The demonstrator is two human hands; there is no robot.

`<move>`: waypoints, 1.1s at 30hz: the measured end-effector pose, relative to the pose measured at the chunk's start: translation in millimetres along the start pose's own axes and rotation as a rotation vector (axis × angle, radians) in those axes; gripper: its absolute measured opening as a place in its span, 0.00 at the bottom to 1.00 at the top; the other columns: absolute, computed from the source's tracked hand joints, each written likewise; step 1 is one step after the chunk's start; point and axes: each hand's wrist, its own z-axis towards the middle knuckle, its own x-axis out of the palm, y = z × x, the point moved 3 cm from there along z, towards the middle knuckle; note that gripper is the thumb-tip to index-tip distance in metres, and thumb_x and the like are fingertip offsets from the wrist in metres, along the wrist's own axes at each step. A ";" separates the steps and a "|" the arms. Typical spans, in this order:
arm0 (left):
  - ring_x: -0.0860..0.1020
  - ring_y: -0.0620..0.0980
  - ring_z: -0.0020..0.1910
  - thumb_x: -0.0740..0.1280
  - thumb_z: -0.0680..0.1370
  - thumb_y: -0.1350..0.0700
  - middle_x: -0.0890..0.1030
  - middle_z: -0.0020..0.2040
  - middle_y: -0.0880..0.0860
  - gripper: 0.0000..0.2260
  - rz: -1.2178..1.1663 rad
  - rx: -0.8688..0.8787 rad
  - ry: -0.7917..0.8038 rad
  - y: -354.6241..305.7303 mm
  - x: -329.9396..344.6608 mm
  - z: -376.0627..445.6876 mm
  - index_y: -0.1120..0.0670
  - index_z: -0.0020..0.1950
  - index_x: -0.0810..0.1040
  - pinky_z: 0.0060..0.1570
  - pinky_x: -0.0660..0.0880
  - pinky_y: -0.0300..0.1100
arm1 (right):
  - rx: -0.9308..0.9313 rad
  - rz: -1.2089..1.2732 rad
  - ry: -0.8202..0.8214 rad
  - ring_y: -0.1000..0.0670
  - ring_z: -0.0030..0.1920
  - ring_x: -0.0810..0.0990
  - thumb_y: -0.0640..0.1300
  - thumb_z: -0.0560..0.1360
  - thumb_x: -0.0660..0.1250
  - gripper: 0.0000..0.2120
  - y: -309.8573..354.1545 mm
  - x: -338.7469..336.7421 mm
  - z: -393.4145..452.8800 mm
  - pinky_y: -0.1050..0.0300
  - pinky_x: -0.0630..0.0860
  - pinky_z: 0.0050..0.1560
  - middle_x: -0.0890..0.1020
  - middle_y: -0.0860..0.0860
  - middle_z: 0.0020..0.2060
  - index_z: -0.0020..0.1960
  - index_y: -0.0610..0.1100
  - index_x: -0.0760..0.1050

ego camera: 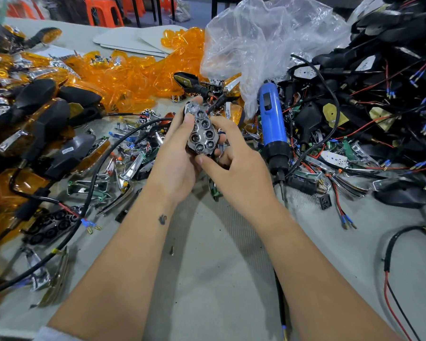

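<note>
Above the middle of the table both hands hold a turn-signal lamp body with a chrome reflector [202, 131] of hexagonal cells, its black stalk and wire pointing away. My left hand [177, 153] grips it from the left, thumb pressed on the reflector's upper part. My right hand [231, 163] holds it from the right and below, thumb against the lower edge. A blue electric screwdriver [273, 126] lies just right of my hands, tip toward me.
Orange lenses [133, 75] are heaped at the back, assembled lamps [42, 124] at the left. A tangle of black housings and wires [379, 107] fills the right, beside a clear plastic bag [263, 45]. Chrome parts [123, 166] and a loose screw [172, 250] lie on the grey table [219, 254].
</note>
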 end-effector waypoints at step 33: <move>0.79 0.54 0.52 0.64 0.76 0.68 0.81 0.49 0.54 0.21 -0.196 0.087 0.120 -3.8 -6.7 3.3 0.49 0.64 0.72 0.56 0.78 0.55 | 0.212 0.082 -0.021 0.51 0.33 0.80 0.42 0.72 0.71 0.10 -10.7 -1.6 4.5 0.48 0.80 0.39 0.80 0.52 0.28 0.34 0.48 0.75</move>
